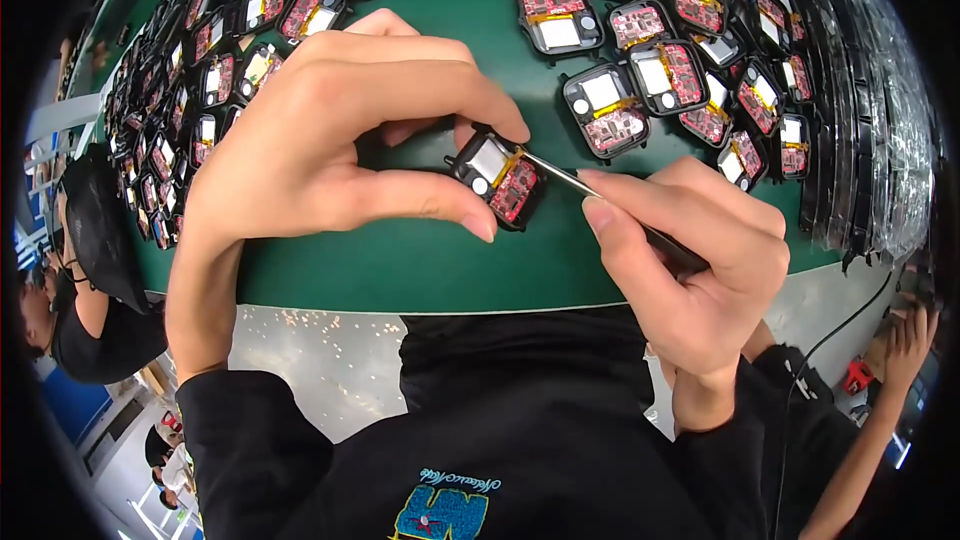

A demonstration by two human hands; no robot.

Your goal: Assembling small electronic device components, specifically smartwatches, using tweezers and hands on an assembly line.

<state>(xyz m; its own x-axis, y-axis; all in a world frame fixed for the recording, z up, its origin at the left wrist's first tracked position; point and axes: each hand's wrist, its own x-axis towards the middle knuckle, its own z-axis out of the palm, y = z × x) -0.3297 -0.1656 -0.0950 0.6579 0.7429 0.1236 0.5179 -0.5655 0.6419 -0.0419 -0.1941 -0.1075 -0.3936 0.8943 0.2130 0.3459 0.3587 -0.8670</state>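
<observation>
My left hand [320, 140] curves around a small black electronics housing [517, 192], holding it between thumb and fingers just above the green table. Inside the housing show a red circuit board, a whitish rectangular block, a small round white part and a strip of amber tape. Pinched in my right hand [700, 255] is a pair of metal tweezers [565, 176]. Its tips touch or nearly touch the amber strip at the housing's upper right edge; actual contact is too small to tell.
Many similar open housings [557, 18] lie on the green table [400, 275], in a pile at right and spread across the left. Stacked black trays with clear plastic wrap [890, 130] line the right edge. Other people sit at both sides, one with a raised hand [910, 340].
</observation>
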